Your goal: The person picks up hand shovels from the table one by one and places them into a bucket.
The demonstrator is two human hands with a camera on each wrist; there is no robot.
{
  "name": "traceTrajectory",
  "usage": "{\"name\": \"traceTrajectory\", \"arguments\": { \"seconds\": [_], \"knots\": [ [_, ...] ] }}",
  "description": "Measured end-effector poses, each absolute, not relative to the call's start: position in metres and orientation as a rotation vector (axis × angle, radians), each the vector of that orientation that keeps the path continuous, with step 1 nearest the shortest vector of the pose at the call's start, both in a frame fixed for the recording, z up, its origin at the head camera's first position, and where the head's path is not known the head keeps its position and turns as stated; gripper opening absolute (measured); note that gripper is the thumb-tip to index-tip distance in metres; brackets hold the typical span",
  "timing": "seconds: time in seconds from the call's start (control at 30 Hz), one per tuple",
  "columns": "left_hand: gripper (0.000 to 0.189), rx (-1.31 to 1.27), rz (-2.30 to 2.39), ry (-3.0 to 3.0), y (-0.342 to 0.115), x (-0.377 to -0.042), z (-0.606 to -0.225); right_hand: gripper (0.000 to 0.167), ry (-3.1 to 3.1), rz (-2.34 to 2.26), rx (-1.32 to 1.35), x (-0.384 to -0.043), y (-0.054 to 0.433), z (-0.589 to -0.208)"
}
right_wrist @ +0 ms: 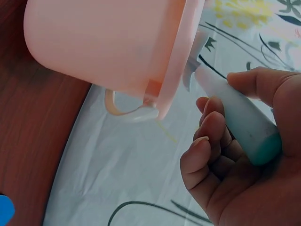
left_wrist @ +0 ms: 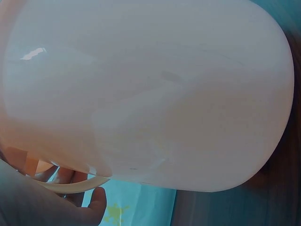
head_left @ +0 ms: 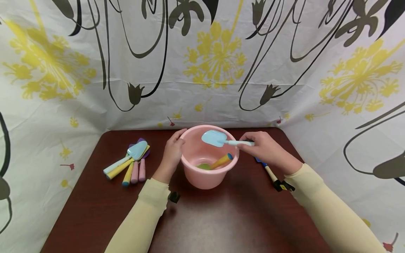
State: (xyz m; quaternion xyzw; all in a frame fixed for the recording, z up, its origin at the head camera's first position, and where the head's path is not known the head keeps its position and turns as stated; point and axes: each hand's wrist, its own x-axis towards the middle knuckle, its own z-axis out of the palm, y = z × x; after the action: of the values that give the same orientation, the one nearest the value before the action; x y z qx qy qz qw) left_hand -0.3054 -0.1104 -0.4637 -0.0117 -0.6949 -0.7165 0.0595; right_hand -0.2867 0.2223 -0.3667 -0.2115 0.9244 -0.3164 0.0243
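A pink bucket [head_left: 202,180] stands upright on the table. My left hand [head_left: 173,151] grips its left side at the rim, by a pale loop handle [left_wrist: 75,187] in the left wrist view. My right hand [head_left: 262,144] pinches the pale handle of a light blue toy shovel [head_left: 215,138], thumb on one side and fingers on the other. The shovel lies roughly level over the bucket's opening, its blade pointing left. Inside the bucket rest an orange handle [head_left: 220,161] with a blue end and a green piece [head_left: 204,166], partly hidden by the wall.
Left of the bucket lies a pile of toy shovels, with a light blue shovel [head_left: 137,150] on top and yellow, pink and purple parts below. A blue tool with a cream handle [head_left: 270,173] lies under my right wrist. A patterned curtain [head_left: 202,105] stands behind the dark table [head_left: 85,200].
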Motion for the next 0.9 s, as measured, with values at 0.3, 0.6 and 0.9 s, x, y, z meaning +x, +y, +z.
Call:
{"name": "traceTrajectory", "arguments": {
  "seconds": [0.3,0.6,0.9],
  "knots": [
    [0.051,-0.047,-2.191,-2.125,-0.111,-0.306,-0.465,0.009,2.864,-0.836,-0.803,-0.295,0.201,-0.364],
    [0.051,-0.048,-2.183,-2.110,-0.111,-0.305,-0.463,0.017,2.826,-0.673,-0.908,-0.307,0.179,-0.363],
    [0.051,-0.032,-2.179,-2.115,-0.111,-0.305,-0.464,0.017,2.850,-0.489,-0.966,-0.313,0.154,-0.368]
  ]
}}
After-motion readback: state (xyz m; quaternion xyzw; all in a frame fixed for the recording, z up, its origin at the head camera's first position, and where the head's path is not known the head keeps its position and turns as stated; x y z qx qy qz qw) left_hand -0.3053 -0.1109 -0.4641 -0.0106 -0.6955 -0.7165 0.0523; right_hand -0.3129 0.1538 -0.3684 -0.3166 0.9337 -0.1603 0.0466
